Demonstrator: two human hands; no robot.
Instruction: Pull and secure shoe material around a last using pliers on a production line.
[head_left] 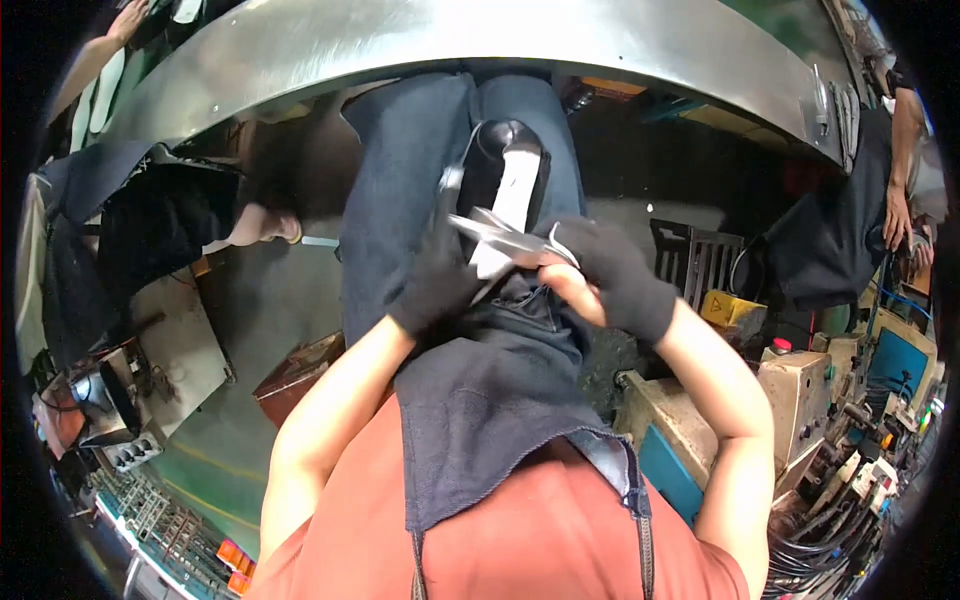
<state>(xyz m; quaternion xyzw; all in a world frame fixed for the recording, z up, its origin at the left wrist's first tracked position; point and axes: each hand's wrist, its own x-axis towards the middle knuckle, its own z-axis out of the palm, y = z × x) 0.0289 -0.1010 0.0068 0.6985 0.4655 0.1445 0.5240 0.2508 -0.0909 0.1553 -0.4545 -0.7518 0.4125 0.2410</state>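
Note:
A black piece with a rounded, shiny end and a white strip (pixel 517 190) down its middle lies across my lap. It looks like a shoe upper, though its lower end is hidden by my hands. My left hand (pixel 440 278), in a dark glove with the fingers closed, grips its left side. Scissors (pixel 495 236) are held in my gloved right hand (pixel 618 275), the fingers wrapped round the handles and the thumb bare. Their parted blades point left, across the white strip. A dark apron (pixel 500 420) covers my lap.
A shiny metal bench (pixel 450 40) curves across in front of my knees. Other people sit at both sides, one with an arm (pixel 905 160) at the far right. A reddish box (pixel 300 375) stands at left; machines with a red button (pixel 781 345) and cables are at right.

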